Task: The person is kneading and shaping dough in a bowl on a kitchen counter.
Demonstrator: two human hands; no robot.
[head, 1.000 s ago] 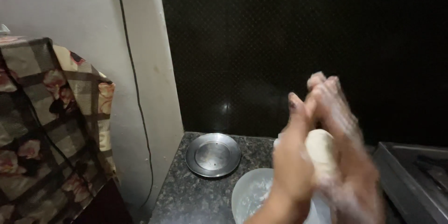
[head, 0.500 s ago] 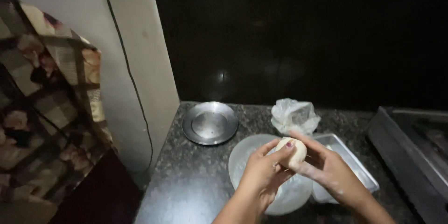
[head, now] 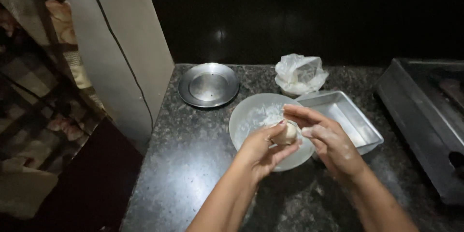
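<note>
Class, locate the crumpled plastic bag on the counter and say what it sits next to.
In the head view the plastic bag sits at the back of the dark stone counter, right of the round steel plate and just behind the square metal tray.

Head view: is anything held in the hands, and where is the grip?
A small dough ball sits in the left hand, cupped from below by fingers and thumb. The floury right hand touches its upper right side, above the white plate.

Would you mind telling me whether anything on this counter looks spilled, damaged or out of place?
Nothing stands out. The dough ball sits between the left hand and right hand above the floured plate; flour dusts only the fingers, not the counter.
</note>
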